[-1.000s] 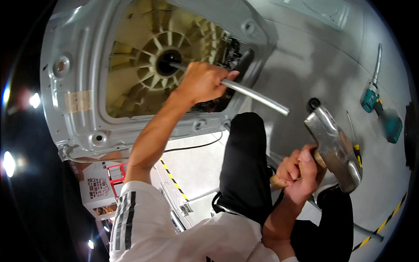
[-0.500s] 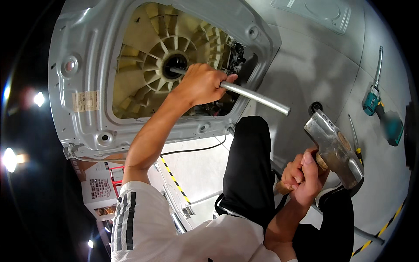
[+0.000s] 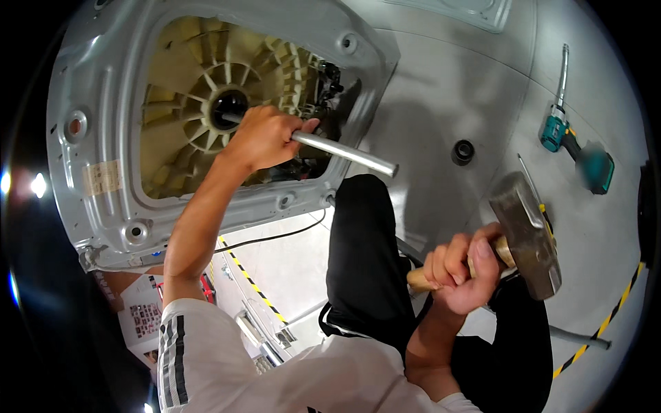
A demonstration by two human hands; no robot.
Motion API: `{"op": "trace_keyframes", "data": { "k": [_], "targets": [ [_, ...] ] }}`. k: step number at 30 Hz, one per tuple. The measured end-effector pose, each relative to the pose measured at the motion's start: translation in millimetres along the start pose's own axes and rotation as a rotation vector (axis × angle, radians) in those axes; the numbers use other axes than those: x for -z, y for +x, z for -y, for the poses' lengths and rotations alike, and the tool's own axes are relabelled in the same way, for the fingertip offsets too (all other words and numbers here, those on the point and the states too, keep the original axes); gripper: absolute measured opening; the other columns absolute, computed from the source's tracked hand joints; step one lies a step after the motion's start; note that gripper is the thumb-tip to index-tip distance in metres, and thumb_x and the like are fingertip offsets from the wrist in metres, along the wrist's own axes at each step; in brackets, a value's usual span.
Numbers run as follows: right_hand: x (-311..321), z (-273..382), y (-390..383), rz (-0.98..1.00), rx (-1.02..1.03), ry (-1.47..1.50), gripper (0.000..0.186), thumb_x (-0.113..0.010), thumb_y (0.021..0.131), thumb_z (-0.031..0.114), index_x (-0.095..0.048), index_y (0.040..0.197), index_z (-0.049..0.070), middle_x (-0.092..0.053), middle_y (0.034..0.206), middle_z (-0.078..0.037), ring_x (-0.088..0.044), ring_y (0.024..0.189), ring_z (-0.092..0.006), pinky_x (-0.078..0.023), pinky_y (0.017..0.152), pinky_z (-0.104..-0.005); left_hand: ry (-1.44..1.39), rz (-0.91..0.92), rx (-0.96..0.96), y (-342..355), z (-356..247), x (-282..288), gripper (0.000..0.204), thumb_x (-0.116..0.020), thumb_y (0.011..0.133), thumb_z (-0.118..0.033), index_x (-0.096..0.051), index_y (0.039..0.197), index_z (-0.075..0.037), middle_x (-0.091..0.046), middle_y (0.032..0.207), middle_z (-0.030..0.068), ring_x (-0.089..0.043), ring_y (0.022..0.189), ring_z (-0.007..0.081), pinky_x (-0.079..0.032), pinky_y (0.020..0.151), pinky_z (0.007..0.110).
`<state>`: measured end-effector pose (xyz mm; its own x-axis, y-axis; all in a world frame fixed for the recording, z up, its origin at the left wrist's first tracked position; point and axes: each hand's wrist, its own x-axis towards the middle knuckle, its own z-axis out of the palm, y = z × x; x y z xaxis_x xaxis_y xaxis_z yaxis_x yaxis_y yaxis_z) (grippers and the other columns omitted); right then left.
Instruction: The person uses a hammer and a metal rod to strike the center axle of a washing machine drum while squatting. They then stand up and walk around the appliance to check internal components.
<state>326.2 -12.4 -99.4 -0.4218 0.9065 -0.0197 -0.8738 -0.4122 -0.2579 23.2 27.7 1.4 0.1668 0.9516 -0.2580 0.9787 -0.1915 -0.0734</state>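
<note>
My left hand [image 3: 265, 138] is closed round a straight metal rod [image 3: 351, 157]. The rod's far end enters the dark round hub opening [image 3: 228, 109] at the centre of a ribbed, cream-coloured plastic tub [image 3: 189, 138]. Its near end sticks out to the right of my fist. At the lower right, my right hand [image 3: 463, 268] grips a hammer by its wooden handle. The heavy steel hammer head [image 3: 527, 235] is above and to the right of my fingers, apart from the rod.
A grey metal cabinet frame [image 3: 124, 175] surrounds the tub. On the floor lie a black ring-shaped part [image 3: 463, 152], a screwdriver [image 3: 544, 206] and a teal cordless power tool [image 3: 552, 131] with a long shaft. A black cable [image 3: 275, 237] runs below the frame.
The whole view has shifted, so the cabinet and floor tools appear farther left and higher. Against the floor, the hammer has moved right and nearer to me. Both hands keep their grips.
</note>
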Motion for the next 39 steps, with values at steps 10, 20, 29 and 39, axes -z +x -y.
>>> {"op": "trace_keyframes", "data": {
  "k": [10,20,29,39],
  "targets": [
    [-22,-20,-4,-0.425,-0.325,-0.269,0.006,-0.053,0.085,0.009,-0.050,0.089,0.006,-0.043,0.050,0.001,-0.039,0.038,-0.0066,-0.030,0.034,-0.0227,0.041,0.111,0.061,-16,4,-5,0.028,-0.058,0.083,-0.029,-0.065,0.063,-0.010,-0.055,0.052,0.0123,-0.054,0.051,0.0332,-0.040,0.048,0.043],
    [-29,-49,-1,-0.373,-0.440,-0.178,0.012,-0.051,0.083,0.003,-0.045,0.093,0.006,-0.038,0.055,-0.001,-0.033,0.037,-0.0075,-0.026,0.034,-0.0234,0.008,0.096,0.006,-10,8,2,0.013,-0.063,0.073,-0.014,-0.064,0.061,-0.009,-0.055,0.053,0.0104,-0.052,0.051,0.0306,-0.037,0.046,0.041],
    [-6,-46,1,-0.440,-0.295,0.022,0.011,-0.049,0.083,0.005,-0.047,0.093,0.008,-0.036,0.048,0.000,-0.032,0.035,-0.0072,-0.027,0.034,-0.0237,0.063,0.027,-0.162,0,-3,17,0.030,-0.065,0.078,-0.014,-0.052,0.051,-0.009,-0.048,0.046,0.0080,-0.046,0.042,0.0283,-0.030,0.041,0.039],
    [-17,-42,-9,-0.385,-0.197,-0.002,0.005,-0.046,0.084,0.006,-0.045,0.089,0.006,-0.037,0.051,-0.001,-0.032,0.038,-0.0088,-0.028,0.037,-0.0239,0.061,0.054,-0.164,-1,5,13,0.036,-0.063,0.081,-0.015,-0.048,0.049,-0.010,-0.044,0.043,0.0072,-0.044,0.039,0.0262,-0.028,0.039,0.038]
  ]
}}
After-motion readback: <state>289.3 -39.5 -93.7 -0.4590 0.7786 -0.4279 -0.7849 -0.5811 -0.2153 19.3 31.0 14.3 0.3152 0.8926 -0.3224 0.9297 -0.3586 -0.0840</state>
